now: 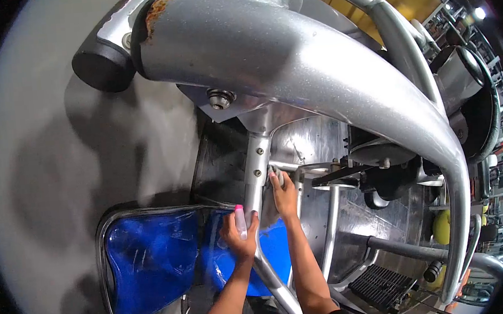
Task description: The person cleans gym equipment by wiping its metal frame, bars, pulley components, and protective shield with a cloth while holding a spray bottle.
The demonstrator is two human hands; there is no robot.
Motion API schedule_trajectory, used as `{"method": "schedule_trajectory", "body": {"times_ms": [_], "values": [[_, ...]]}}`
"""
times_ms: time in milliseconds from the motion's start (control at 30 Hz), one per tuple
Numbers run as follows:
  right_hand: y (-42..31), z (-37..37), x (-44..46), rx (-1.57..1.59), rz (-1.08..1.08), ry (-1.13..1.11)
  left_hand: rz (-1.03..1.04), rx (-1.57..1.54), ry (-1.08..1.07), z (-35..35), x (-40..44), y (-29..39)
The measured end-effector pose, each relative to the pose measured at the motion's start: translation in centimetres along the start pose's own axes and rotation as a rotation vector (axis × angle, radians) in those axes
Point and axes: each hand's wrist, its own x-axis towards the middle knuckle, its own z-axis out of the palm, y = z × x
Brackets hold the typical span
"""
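My left hand (pixel 239 238) is wrapped round a small clear bottle (pixel 241 222) with a pink top, close against the left side of a silver metal tube (pixel 255 186). On the tube's other side, my right hand (pixel 284 196) is closed on a greyish cloth (pixel 271 205), its fingertips near the tube. Part of the cloth is hidden behind the hand and the tube. Two small bolts show on the tube above my hands.
A thick silver curved frame (pixel 314 59) arches overhead, with a black end cap (pixel 104 67) at upper left. Blue pads (pixel 150 257) lie below. Right of my hands are more tubes, a black ridged footplate (pixel 383 285) and a yellow ball (pixel 442 227).
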Motion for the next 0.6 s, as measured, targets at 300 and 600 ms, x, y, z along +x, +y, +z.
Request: {"method": "schedule_trajectory", "body": {"times_ms": [300, 600], "values": [[0.5, 0.9, 4.8, -0.041, 0.173, -0.002, 0.128, 0.014, 0.014, -0.7, 0.5, 1.2], [-0.3, 2.2, 5.0, 0.041, -0.333, 0.203, -0.005, -0.056, -0.004, -0.3, 0.3, 0.9]]}}
